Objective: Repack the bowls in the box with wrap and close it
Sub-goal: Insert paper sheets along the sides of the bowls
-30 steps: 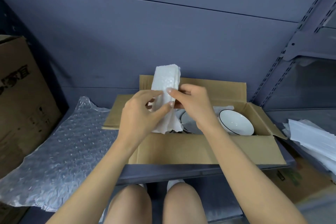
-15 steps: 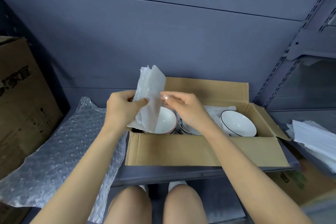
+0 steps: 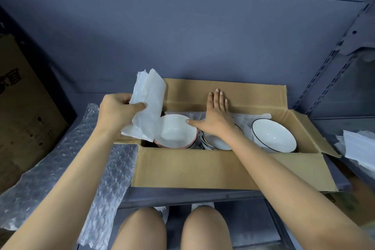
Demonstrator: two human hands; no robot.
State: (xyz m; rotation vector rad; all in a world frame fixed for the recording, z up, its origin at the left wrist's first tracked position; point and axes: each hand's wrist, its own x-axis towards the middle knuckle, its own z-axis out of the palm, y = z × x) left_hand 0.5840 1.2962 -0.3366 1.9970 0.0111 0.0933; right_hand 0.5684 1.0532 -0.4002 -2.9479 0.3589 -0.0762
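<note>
An open cardboard box (image 3: 194,166) stands on the grey shelf with its flaps spread. Inside sit a pink-rimmed white bowl (image 3: 174,132) at the left, a partly hidden bowl (image 3: 218,144) in the middle and a black-rimmed white bowl (image 3: 273,137) at the right. Bubble wrap (image 3: 249,116) lines the box's far side. My left hand (image 3: 116,110) grips a folded white foam sheet (image 3: 147,103) above the box's left end. My right hand (image 3: 215,113) is spread flat over the middle bowl, fingers reaching the far flap, thumb by the pink bowl's rim.
A large bubble wrap sheet (image 3: 60,162) lies on the shelf left of the box. A big brown carton (image 3: 22,107) stands at the far left. White foam sheets (image 3: 359,148) are stacked at the right. A slotted metal upright (image 3: 328,63) rises at the right. My knees show below the shelf.
My right hand let go of the foam sheet and moved right, spreading flat over the middle bowl. My left hand carried the sheet to the left, uncovering the pink-rimmed bowl.
</note>
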